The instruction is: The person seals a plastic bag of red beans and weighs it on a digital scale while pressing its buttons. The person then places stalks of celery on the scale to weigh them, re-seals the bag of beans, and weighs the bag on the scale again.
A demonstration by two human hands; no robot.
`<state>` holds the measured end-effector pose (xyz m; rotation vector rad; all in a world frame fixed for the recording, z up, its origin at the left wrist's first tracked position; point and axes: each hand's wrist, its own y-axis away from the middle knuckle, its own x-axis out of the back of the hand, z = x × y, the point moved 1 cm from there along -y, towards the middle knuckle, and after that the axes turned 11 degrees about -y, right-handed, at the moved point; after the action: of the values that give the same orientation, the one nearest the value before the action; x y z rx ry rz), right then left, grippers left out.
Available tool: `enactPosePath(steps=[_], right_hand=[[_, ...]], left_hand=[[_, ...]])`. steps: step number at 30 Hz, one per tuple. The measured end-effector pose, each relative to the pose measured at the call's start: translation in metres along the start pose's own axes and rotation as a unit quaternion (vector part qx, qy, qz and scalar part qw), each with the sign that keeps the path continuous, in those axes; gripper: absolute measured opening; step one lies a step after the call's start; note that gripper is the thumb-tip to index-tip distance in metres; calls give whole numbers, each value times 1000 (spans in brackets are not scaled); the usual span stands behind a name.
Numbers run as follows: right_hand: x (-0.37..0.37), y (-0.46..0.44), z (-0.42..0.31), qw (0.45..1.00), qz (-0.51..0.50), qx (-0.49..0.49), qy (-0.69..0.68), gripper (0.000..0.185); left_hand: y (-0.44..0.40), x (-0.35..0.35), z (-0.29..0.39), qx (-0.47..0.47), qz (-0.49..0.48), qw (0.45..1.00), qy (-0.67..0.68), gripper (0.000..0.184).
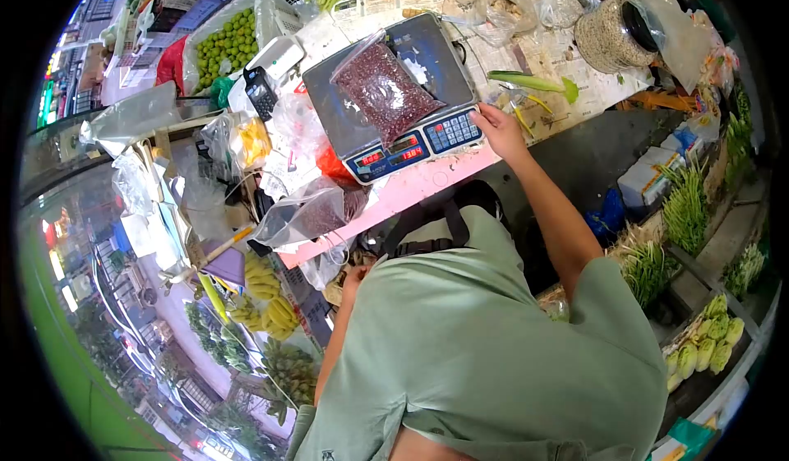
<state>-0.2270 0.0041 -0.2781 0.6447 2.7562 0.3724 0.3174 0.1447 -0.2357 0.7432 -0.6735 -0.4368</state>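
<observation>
A clear plastic bag of small dark red beans (386, 91) lies on the platform of a digital scale (329, 116). Red digits are lit on the scale's display (393, 157). My right hand (501, 131) reaches to the right end of the keypad (453, 131), its fingertips touching there and the fingers partly apart. Low beside my waist, my left hand (354, 280) has its fingers curled; what they hold, if anything, is hidden. Between that hand and the scale, another clear bag with dark red contents (320, 208) rests at the table's edge.
A celery stalk (526, 78) and yellow-handled scissors (526, 116) lie right of the scale. A large jar (612, 35) stands at the back right. Green limes (226, 46) fill a bag at the back left. Bananas (267, 297) hang lower left; leafy greens (686, 206) line the right.
</observation>
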Motion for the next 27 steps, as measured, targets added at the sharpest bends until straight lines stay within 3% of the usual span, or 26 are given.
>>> enactPosePath(steps=[4,8,11,12,13,17,18,19,21,22,24,27], right_hand=[[-7,4,-9,1000,-3,5,-30,50],[-9,8,-11,999,28,-22,-14,50],[-2,0,-4,999,29,-27,34,48],[-4,1,-6,1000,19,-11,5,48],[-6,4,-7,1000,10,5,-23,48],[-11,10,-7,998,32,8,53,45],[-14,14,-12,996,12,13,89,67],[-15,16,-6,995,15,17,95,67],[-27,23,6,960,-18,146,239,98],[-29,20,11,967,-13,108,231,116],[-32,19,11,969,-10,115,220,114],[-36,23,13,976,-4,107,188,111]], left_hand=[[-12,8,-121,-20,-16,998,-58,28],[-21,24,-156,-22,-3,996,-86,25],[-7,37,-59,67,47,997,-15,25],[-19,33,-67,62,72,995,8,27],[-11,32,-24,64,78,994,43,29],[-32,22,-16,60,70,995,50,32],[-37,17,-19,50,65,995,62,32],[-36,15,-20,41,64,994,72,32],[-28,15,-21,47,27,992,117,30],[-23,17,-20,57,-7,986,159,27],[-13,14,-31,61,-40,977,198,27],[-8,3,-91,44,5,991,125,25]])
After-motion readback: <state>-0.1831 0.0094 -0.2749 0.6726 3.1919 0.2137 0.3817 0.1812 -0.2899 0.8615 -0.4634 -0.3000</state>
